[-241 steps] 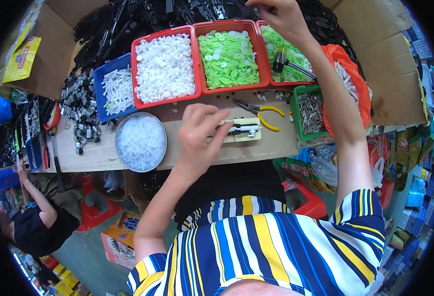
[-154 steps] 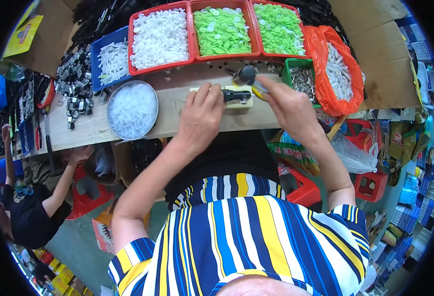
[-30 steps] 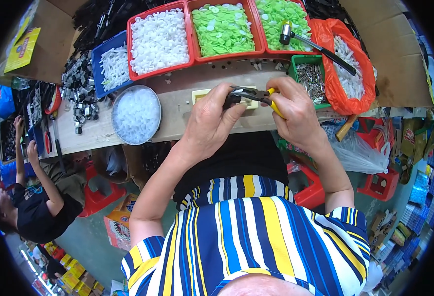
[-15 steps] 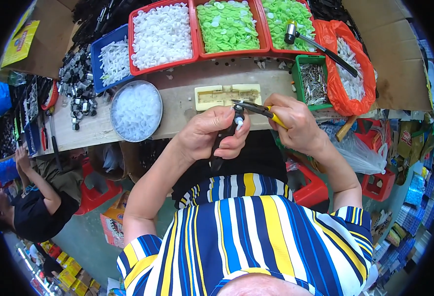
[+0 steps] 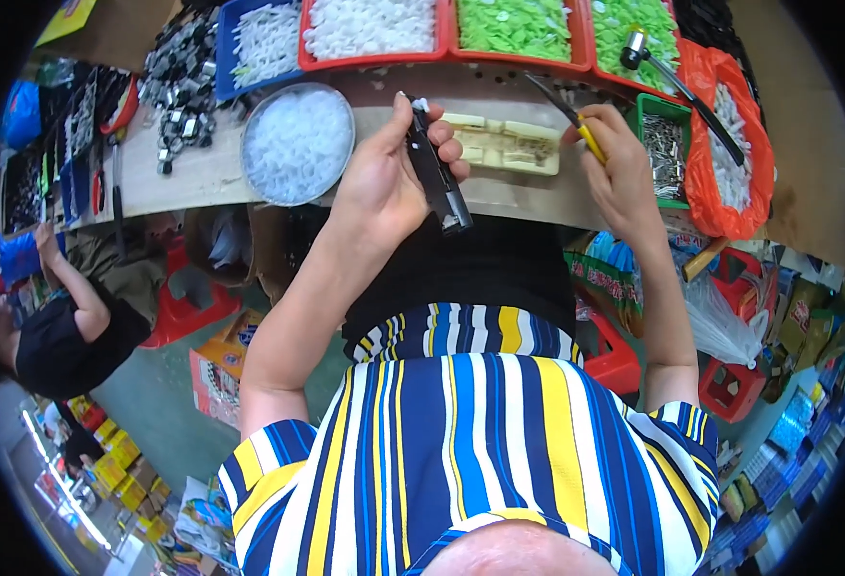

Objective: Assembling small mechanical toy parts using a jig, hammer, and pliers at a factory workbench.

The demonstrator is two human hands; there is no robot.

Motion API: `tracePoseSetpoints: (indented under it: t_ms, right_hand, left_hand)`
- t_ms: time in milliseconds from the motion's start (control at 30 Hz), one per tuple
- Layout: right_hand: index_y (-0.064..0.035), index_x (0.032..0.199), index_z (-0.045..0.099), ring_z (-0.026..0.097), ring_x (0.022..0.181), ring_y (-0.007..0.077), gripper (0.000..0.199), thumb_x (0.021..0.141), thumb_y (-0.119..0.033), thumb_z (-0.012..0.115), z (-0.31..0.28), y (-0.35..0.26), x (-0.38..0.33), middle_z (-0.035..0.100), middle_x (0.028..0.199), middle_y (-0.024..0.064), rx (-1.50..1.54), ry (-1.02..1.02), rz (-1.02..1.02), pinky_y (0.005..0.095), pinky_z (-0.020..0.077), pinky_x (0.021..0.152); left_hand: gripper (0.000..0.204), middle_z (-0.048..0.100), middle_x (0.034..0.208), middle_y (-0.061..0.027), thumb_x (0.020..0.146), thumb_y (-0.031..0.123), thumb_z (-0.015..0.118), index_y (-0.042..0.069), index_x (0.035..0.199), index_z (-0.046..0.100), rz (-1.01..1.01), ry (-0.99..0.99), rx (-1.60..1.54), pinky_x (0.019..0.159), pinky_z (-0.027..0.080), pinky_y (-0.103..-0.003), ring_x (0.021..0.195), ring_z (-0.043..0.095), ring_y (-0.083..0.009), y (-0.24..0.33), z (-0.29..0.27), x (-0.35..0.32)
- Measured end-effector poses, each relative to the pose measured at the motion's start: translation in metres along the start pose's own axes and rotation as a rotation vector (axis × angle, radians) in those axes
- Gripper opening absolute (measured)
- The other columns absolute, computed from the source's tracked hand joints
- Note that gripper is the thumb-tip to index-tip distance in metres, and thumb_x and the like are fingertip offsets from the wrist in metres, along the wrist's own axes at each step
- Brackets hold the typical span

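My left hand (image 5: 380, 182) is closed around a long black plastic part (image 5: 433, 171), which slants down to the right. A small white piece (image 5: 421, 104) shows at its upper end, beside the fingertips. My right hand (image 5: 618, 171) grips a pair of pliers (image 5: 591, 137) with yellow handles, their dark jaws pointing up and left, apart from the black part. Between the two hands, a cream-coloured block fixture (image 5: 506, 161) with recesses lies on the wooden table (image 5: 202, 182). Just left of my left hand stands a round bowl (image 5: 298, 144) of translucent white pieces.
Red trays of white pieces (image 5: 374, 29) and green discs (image 5: 514, 29) line the back. At the right are a green bin of metal pins (image 5: 664, 149), an orange bag (image 5: 720, 206) and a hammer (image 5: 696, 101). Another person (image 5: 67, 326) sits at far left.
My hands have moved apart: the pliers have left the black part and gone to the right. My left hand has turned the black part, showing more of its length. The whole view has shifted.
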State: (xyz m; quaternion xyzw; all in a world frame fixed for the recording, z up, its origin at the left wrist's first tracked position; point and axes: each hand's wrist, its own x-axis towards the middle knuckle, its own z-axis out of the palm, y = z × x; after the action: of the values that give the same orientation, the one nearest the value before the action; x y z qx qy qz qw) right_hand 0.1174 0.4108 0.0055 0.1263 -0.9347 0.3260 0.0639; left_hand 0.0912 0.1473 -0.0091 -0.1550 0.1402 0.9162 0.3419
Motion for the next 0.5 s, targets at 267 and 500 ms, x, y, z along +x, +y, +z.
tracePoseSetpoints:
  t_ms: [267,500]
  right_hand:
    - [-0.0018,0.104,0.06,0.059,0.103,0.0309,0.026,0.079,-0.003,0.063,0.011,0.018,0.008,0.058,0.114,0.011,-0.475,0.027,-0.065,0.0444,0.0466,0.084]
    - [-0.0008,0.11,0.061,0.055,0.113,0.0303,0.035,0.075,-0.002,0.065,0.012,0.019,0.002,0.056,0.12,0.0123,-0.547,-0.024,-0.005,0.0433,0.0423,0.095]
  left_hand:
    - [0.032,0.053,0.083,-0.0053,0.105,0.035,0.047,0.004,0.111,0.054,0.286,0.222,0.463,0.072,0.045,-0.036,0.076,0.053,-0.0194,0.022,-0.011,-0.063]
    - [0.024,0.066,0.09,-0.0079,0.089,0.012,0.071,-0.004,0.106,0.066,0.338,0.527,1.724,0.072,0.05,-0.026,0.078,0.062,-0.0117,0.056,-0.06,-0.147]
